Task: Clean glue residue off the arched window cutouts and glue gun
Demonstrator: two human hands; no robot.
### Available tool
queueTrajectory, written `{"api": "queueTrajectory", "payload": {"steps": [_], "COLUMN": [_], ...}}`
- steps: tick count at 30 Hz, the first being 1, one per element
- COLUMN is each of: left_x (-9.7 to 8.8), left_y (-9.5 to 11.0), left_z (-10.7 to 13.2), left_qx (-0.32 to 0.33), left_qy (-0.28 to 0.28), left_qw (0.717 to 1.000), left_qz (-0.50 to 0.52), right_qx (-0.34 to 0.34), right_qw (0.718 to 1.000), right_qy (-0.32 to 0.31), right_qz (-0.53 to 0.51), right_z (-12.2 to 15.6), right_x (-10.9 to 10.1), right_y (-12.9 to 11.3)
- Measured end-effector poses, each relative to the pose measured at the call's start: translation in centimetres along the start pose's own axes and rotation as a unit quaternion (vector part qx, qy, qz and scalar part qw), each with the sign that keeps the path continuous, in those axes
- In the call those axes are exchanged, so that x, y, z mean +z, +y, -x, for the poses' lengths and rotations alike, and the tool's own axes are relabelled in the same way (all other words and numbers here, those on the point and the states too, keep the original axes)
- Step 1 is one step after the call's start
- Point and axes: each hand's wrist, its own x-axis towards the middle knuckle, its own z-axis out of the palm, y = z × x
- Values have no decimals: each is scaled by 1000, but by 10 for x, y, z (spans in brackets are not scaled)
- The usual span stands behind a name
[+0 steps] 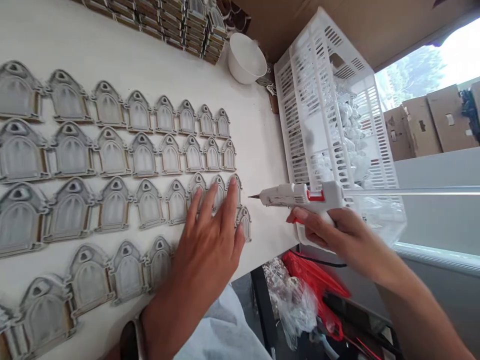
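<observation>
My right hand (332, 230) grips a white hot glue gun (288, 194) with a red trigger, its nozzle pointing left over the table. A long clear glue stick (412, 192) sticks out of its back end. My left hand (212, 235) lies with fingers spread over small arch-shaped pieces (176, 200), its fingertips touching those at the right of the third row. Each piece has a grey frame, a pale middle and a rounded top with a small opening. One piece (244, 223) sits by my left thumb, partly covered.
Rows of arch pieces (71, 150) cover the white table (258, 155). Stacked pieces (168, 22) and a white bowl (246, 57) stand at the back. A white plastic crate (300, 110) with clear bags is at the right. Below lie a red bag (315, 275) and clear plastic (296, 305).
</observation>
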Motion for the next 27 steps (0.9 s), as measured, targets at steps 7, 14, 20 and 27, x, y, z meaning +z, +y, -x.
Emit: {"api": "queueTrajectory", "payload": {"steps": [7, 14, 20, 27], "left_x": [-7, -9, -8, -7], "left_y": [-8, -10, -10, -8], "left_z": [-7, -7, -4, -1], "left_qx": [-11, 4, 5, 12], "left_qy": [-13, -30, -33, -25], "left_qw": [999, 999, 999, 999], "left_qz": [38, 10, 4, -21], "right_qx": [28, 29, 23, -16], "right_qw": [995, 993, 994, 997], "right_qy": [-40, -58, -65, -54], "right_qz": [-85, -95, -89, -44], "right_z": [-6, -16, -15, -15], "right_x": [32, 37, 35, 34], "right_y": [17, 23, 24, 22]}}
